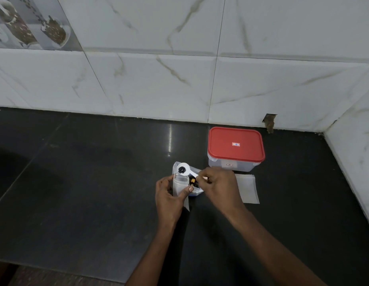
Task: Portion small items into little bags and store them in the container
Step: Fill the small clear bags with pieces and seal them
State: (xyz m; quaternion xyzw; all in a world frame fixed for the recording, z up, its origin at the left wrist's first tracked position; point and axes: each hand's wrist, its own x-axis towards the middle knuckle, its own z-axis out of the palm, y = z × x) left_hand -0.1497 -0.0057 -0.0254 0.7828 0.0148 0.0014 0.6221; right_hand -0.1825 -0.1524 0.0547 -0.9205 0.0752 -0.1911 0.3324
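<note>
While the left hand curls round a little clear bag, thumb across its front, it holds that bag upright, mouth up, over the middle of the dark tabletop. Just above the bag's mouth sits the bowl of a white spoon carrying one dark piece. Behind the little bag and touching it, a larger bag stands open, with dark and yellow small items showing inside. The spoon's handle runs rightward to the right hand, whose thumb and fingertips pinch its end while the other fingers are curled. Right of that hand a flat pile of little bags lies on the tabletop. Just behind the pile, toward the back right corner, stands a clear container, its red lid closed.
</note>
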